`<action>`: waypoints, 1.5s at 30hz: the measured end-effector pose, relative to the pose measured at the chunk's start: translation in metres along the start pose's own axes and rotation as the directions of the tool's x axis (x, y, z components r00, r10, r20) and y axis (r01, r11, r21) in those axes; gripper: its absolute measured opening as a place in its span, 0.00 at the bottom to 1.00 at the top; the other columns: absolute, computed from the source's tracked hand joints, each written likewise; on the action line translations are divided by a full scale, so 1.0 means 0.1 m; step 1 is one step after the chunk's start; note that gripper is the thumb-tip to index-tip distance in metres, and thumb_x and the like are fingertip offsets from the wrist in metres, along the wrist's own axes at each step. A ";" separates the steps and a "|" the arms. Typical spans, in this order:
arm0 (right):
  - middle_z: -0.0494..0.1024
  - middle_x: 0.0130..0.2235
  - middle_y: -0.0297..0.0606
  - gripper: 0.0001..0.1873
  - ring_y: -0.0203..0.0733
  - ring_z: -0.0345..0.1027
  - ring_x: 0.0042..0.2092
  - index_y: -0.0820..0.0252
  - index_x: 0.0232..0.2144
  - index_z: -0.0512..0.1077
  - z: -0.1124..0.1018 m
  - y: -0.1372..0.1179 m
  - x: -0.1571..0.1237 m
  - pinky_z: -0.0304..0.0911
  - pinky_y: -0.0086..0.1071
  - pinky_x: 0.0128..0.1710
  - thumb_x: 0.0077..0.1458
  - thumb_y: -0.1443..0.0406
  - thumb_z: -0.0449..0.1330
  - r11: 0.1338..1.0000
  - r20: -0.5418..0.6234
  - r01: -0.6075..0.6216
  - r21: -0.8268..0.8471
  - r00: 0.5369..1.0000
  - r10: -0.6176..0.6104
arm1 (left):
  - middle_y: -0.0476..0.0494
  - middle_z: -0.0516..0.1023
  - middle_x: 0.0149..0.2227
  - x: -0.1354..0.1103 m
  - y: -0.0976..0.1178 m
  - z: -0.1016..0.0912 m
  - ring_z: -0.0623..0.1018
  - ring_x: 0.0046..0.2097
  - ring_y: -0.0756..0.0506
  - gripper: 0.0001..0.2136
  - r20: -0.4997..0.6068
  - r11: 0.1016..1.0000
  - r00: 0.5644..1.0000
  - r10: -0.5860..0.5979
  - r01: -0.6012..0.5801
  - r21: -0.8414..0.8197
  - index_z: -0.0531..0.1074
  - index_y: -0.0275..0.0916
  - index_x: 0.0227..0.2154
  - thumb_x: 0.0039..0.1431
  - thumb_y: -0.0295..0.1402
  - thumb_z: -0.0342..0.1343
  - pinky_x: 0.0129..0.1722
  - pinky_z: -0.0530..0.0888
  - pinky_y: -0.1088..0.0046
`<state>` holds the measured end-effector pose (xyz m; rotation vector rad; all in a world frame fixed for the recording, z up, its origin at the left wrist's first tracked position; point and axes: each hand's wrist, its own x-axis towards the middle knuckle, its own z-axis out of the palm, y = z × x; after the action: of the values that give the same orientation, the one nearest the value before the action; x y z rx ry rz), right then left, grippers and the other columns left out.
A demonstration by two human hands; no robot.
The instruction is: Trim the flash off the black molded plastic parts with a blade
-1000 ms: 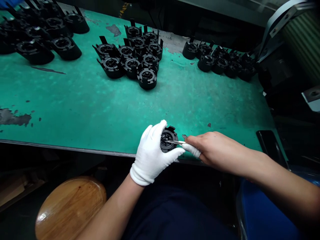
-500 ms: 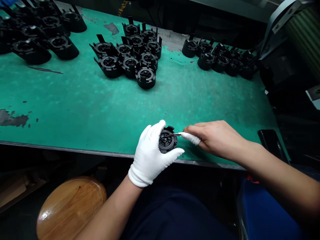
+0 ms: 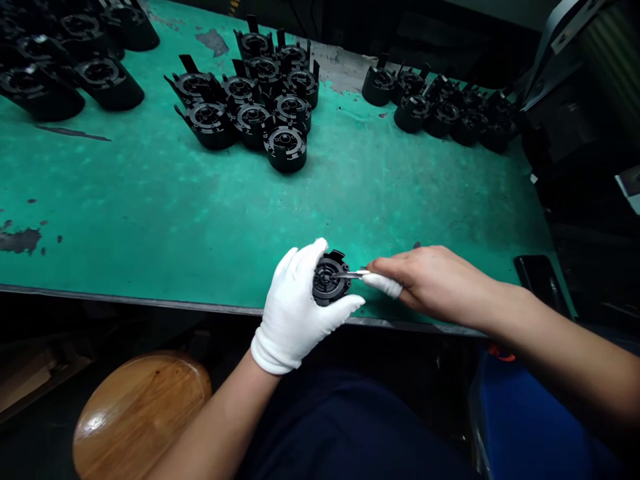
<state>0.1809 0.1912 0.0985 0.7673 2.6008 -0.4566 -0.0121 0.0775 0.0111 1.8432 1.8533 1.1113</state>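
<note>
My left hand (image 3: pixel 295 307), in a white glove, is wrapped round a round black plastic part (image 3: pixel 327 283) at the near edge of the bench. Its ringed, slotted face is turned up, and a small tab sticks out at the far side. In my right hand (image 3: pixel 425 283) I pinch a small metal tool with a thin pointed blade (image 3: pixel 347 275); its exact kind cannot be made out. White wrapping covers my right thumb. The blade's tip reaches over the face of the part, near its middle. My fingers hide the tool's handle.
Several black cup-shaped housings (image 3: pixel 285 147) with upright tabs stand mid-bench, with more groups at back left (image 3: pixel 110 83) and back right (image 3: pixel 413 113). A dark flat object (image 3: pixel 543 283) lies by my right forearm. Below the green bench (image 3: pixel 150 220) are a wooden stool (image 3: pixel 143 413) and a blue container (image 3: pixel 530 420).
The view has shifted slightly, so the bench items sit a little further left and higher. The blade has turned in my right hand and now shows its broader side. My left hand keeps its hold.
</note>
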 end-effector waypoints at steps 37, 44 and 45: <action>0.81 0.50 0.38 0.19 0.47 0.75 0.49 0.51 0.55 0.73 0.29 0.02 -0.21 0.65 0.35 0.45 0.64 0.66 0.53 0.968 -0.278 -0.089 0.236 0.948 0.154 | 0.28 0.56 0.69 -0.13 0.20 0.11 0.59 0.69 0.33 0.49 -0.018 0.978 0.984 -0.177 0.174 -0.113 0.45 0.39 0.68 0.51 0.48 0.66 0.67 0.60 0.49; 0.83 0.46 0.37 0.19 0.47 0.77 0.46 0.49 0.55 0.72 0.34 -0.09 -0.24 0.63 0.32 0.37 0.65 0.65 0.52 0.982 -0.199 -0.142 0.126 0.966 0.165 | 0.32 0.66 0.63 -0.08 0.17 0.14 0.66 0.65 0.34 0.40 -0.038 0.981 0.982 -0.184 0.182 -0.070 0.56 0.40 0.64 0.53 0.48 0.65 0.66 0.63 0.48; 0.83 0.46 0.37 0.19 0.47 0.77 0.45 0.49 0.55 0.72 0.35 -0.11 -0.25 0.63 0.31 0.37 0.64 0.66 0.52 0.981 -0.190 -0.144 0.132 0.967 0.168 | 0.33 0.66 0.63 -0.09 0.17 0.14 0.66 0.65 0.33 0.39 -0.039 0.980 0.982 -0.186 0.183 -0.072 0.56 0.41 0.63 0.52 0.48 0.65 0.65 0.63 0.49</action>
<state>0.2035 0.1568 0.0813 1.1015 2.6870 -0.5116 0.0108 0.0710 0.0109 1.5845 1.9411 1.1432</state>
